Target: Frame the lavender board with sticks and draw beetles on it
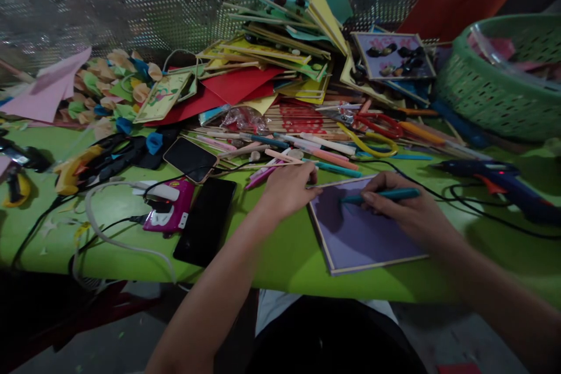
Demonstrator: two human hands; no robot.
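Note:
A purple card with a wooden stick frame (363,234) lies flat on the green table (280,263) near its front edge. My right hand (403,210) is closed around a teal pen (385,194), whose tip rests on the purple card. My left hand (287,190) sits at the card's upper left corner, fingers curled and pressing on the frame's top edge. What lies under its fingertips is hidden.
Two dark phones (205,219) and a pink charger (173,213) with cables lie to the left. A blue glue gun (504,184) lies right. Pens, sticks, scissors (372,131), stacked framed cards (284,52) and a green basket (504,82) crowd the back.

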